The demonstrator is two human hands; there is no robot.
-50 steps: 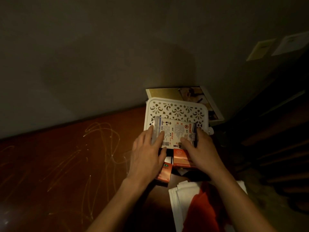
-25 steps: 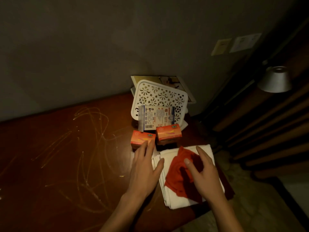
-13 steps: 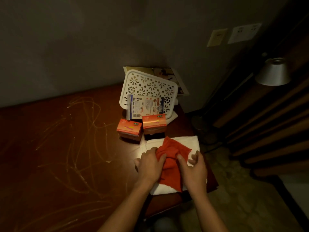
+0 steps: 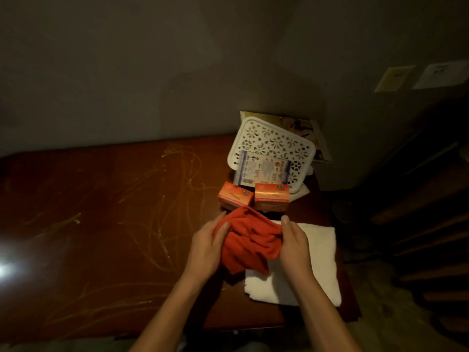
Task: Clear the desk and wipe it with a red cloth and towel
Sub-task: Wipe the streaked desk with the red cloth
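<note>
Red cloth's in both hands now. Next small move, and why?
Probably carry the red cloth left onto the streaked desk and start wiping. Both the left hand and right hand already hold it bunched above the white towel, and the boxes sit stacked at the right end.

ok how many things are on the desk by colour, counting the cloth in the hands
Orange: 2, the left box and the right box
Red: 1, the cloth
White: 2, the towel and the cut-out tray
White and blue printed: 1, the packet
Total: 6
</note>
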